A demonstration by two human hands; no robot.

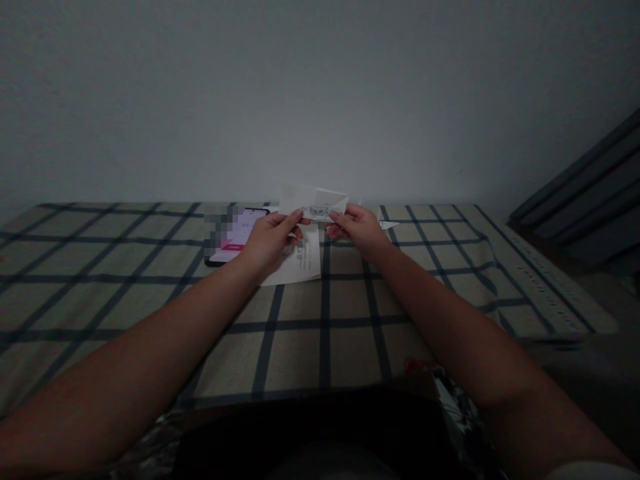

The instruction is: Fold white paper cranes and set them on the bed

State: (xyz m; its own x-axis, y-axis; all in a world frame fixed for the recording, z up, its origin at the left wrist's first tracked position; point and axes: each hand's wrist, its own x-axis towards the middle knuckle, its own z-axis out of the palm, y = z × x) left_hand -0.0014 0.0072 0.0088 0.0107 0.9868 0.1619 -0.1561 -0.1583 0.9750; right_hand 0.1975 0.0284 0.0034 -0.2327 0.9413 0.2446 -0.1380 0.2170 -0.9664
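Both my hands hold a small folded piece of white paper [315, 202] with dark printing, lifted a little above the checked cloth. My left hand [271, 239] pinches its left side with thumb and fingers closed. My right hand [354, 229] pinches its right side the same way. Under the hands lies a flat white printed sheet [299, 262] on the cloth. A small white paper scrap [389, 225] lies just right of my right hand.
A phone [234, 235] with a lit pink and white screen lies left of my left hand. The beige cloth with dark grid lines [125, 287] covers the surface up to a plain wall. Dark striped fabric [585, 193] hangs at the right.
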